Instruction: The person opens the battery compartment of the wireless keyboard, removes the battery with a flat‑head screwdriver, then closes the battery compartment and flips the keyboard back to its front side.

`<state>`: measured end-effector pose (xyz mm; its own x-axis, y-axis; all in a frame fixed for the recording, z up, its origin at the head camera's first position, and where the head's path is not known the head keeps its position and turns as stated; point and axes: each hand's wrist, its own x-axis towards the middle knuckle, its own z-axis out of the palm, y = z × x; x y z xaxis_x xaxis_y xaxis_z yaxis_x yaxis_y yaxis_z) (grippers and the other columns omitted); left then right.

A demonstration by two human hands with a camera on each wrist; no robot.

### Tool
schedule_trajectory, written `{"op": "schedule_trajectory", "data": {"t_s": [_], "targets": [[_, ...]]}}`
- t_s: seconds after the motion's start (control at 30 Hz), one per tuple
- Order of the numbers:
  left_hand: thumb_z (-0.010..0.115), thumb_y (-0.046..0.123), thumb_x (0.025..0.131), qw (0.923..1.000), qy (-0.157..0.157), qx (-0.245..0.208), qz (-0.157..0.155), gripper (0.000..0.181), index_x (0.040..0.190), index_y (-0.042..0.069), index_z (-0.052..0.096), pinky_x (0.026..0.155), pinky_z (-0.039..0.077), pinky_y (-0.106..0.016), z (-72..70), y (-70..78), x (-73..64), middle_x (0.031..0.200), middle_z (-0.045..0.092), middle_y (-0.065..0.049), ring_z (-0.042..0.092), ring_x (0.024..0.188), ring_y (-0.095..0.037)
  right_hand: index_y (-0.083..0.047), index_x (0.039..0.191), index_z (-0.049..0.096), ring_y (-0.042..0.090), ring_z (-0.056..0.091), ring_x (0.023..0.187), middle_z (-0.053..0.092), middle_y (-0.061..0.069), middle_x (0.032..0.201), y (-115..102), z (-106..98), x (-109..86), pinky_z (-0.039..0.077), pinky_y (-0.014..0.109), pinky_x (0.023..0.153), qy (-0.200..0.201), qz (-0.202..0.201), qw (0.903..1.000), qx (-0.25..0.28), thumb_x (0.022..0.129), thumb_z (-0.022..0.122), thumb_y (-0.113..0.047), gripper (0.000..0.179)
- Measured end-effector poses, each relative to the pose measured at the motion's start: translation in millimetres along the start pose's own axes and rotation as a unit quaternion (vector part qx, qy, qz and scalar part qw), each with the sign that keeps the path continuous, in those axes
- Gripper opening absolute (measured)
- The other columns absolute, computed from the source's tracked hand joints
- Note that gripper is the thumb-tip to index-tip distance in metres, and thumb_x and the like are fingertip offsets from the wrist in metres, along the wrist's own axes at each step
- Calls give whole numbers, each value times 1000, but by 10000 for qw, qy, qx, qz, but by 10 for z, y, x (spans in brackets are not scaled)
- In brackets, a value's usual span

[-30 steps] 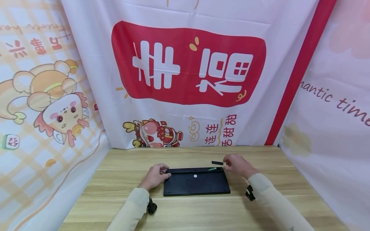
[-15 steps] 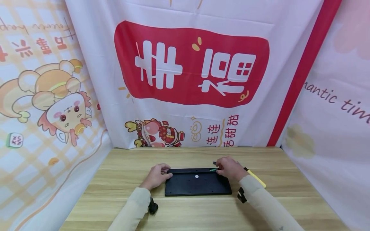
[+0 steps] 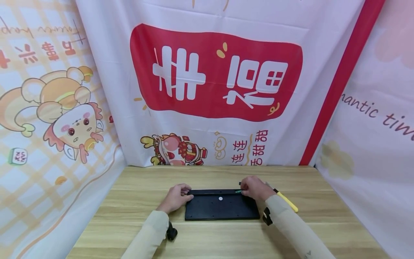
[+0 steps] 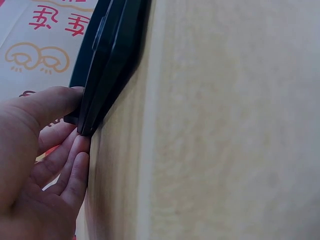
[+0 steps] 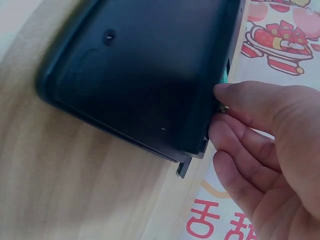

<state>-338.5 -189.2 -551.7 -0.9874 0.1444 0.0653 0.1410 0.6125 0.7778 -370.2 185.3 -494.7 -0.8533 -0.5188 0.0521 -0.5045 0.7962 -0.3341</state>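
A black keyboard (image 3: pixel 222 208) lies underside up on the wooden table, a small white round spot near its middle. At its far left corner my left hand (image 3: pixel 176 197) grips it, thumb on top and fingers behind the edge, as the left wrist view shows. At the far right end sits a green battery (image 3: pixel 238 191) in a slot along the raised back strip. My right hand (image 3: pixel 257 189) pinches the battery's right end between thumb and fingertips; in the right wrist view a green sliver of the battery (image 5: pixel 224 76) and a metal tip show beside the thumb.
A yellow-handled tool (image 3: pixel 288 202) with a thin grey shaft lies right of the right forearm, partly covered by it. Behind the right hand, a small black strip (image 3: pixel 240 183) is mostly hidden. Printed cloth walls (image 3: pixel 226 144) stand at the table's back and both sides.
My right hand has moved left from beside the keyboard's corner onto the battery, covering much of the black strip and uncovering the yellow-handled tool. The left hand keeps its grip.
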Motion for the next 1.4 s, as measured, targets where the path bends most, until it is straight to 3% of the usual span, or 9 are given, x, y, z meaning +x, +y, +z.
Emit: {"op": "schedule_trajectory", "data": {"t_s": [0.2,0.33,0.47,0.7,0.9,1.07,1.23,1.4], "targets": [[80,20,96,10000,33,46,2,30,122,9,74,95,60,-42,0,-4,-5,114,74,-5,69,104,-18,-7,87,79,9,65,76,74,-1,83,-10,-59,76,60,32,73,-244,-81,9996,-141,89,82,-3,6],[80,19,96,10000,21,36,4,30,123,8,73,95,60,-43,4,-9,-5,115,74,-6,69,105,-18,-6,89,80,10,68,77,76,1,85,-39,-169,105,62,32,72,-455,-256,9983,-269,89,81,-1,5],[80,20,96,10000,-12,7,58,31,124,7,73,95,60,-44,-2,-16,-1,116,74,-6,69,105,-19,-7,89,80,11,68,78,75,0,86,-89,-303,151,61,32,72,-674,-183,9971,-294,90,78,0,8],[79,22,97,10000,-27,19,59,30,123,9,73,95,60,-42,-7,-28,12,117,74,-6,69,106,-19,-7,88,79,9,65,74,74,0,83,-156,-378,276,59,29,69,-506,-304,9978,-314,91,78,-2,6],[79,23,97,9999,-62,32,94,30,123,9,73,95,60,-42,8,-46,6,117,73,-6,69,106,-19,-8,86,77,11,60,71,70,-2,79,-166,-256,407,54,29,65,-194,-156,9996,-136,92,77,-3,8],[80,23,96,10000,-47,1,71,29,122,10,73,95,60,-42,37,-78,10,116,73,-6,69,105,-18,-9,91,78,9,62,74,71,-4,83,-114,-68,537,57,30,70,-5,50,9999,94,96,77,-8,5],[80,24,96,10000,-10,7,71,30,123,11,73,96,60,-42,34,-77,19,117,73,-5,68,106,-18,-8,92,80,10,66,77,74,-1,85,-48,98,634,60,33,74,345,3,9993,171,91,78,-3,5],[80,23,96,10000,3,-13,69,30,123,11,73,96,60,-43,13,-53,18,118,73,-5,68,106,-18,-8,92,78,11,64,77,72,-1,84,-13,226,670,58,34,72,237,296,9982,472,90,78,-6,3]]}}
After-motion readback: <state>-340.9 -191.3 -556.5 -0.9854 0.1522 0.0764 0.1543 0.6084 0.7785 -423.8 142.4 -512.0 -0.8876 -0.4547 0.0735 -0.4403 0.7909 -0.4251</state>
